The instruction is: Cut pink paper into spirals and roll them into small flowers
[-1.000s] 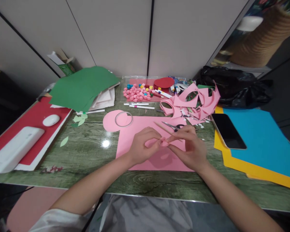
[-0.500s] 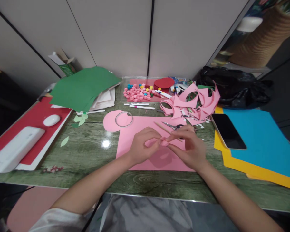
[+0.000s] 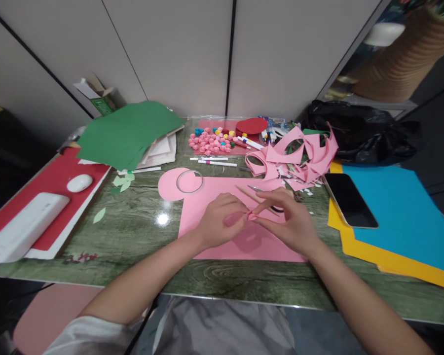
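Between the fingertips of both hands is a small rolled piece of pink paper [image 3: 251, 216], partly covered by the fingers. My left hand [image 3: 222, 220] pinches it from the left, and my right hand [image 3: 291, 220] pinches it from the right. Both hold it above a large pink paper sheet [image 3: 214, 249] lying on the table. Scissors [image 3: 254, 188] and a thin wooden stick [image 3: 246, 193] lie on that sheet, partly hidden by my right hand. A silvery ring [image 3: 190, 192] rests across the sheet's corner and a round pink paper piece [image 3: 170, 186].
Behind lie many small paper rolls [image 3: 209, 143], white pens [image 3: 217, 164] and pink paper offcuts [image 3: 286, 148]. Green paper [image 3: 129, 133] and a white device [image 3: 29, 227] are at left. A phone [image 3: 350, 201] lies on blue and yellow sheets [image 3: 403, 212] at right.
The right hand's fingers have shifted slightly left and closer to the left fingertips, and the pink paper piece looks more tightly pinched. The rest of the table looks the same.
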### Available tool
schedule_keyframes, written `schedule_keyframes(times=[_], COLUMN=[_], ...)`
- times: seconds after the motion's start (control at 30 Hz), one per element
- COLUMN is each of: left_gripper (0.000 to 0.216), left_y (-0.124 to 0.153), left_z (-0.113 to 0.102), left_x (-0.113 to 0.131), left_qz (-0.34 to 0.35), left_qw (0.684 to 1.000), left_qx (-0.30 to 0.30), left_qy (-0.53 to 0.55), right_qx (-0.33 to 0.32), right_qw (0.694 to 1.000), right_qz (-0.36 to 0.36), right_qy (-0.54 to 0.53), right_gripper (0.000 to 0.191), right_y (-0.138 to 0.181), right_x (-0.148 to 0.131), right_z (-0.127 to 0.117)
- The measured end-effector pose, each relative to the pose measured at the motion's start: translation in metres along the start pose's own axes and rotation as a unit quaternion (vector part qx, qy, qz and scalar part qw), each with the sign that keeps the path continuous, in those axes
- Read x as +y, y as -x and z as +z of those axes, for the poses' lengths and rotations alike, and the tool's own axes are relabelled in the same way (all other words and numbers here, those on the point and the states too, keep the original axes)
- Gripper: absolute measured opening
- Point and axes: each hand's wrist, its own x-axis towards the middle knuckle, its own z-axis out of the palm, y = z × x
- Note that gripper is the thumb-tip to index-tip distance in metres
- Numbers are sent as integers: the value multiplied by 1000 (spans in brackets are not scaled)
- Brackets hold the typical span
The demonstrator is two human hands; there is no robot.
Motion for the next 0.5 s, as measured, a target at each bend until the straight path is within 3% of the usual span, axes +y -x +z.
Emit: schedule_keyframes(times=[0.5], left_gripper=[16], left_y=[0], left_z=[0], left_x=[-4], left_qz=[16], left_qw=[998], left_qx=[-56], left_qy=[-37], right_qx=[-85], right_qw=[994], right_qz=[69], right_qy=[-15], right_gripper=[50], right_y=[-3], right_x=[4], right_z=[-6])
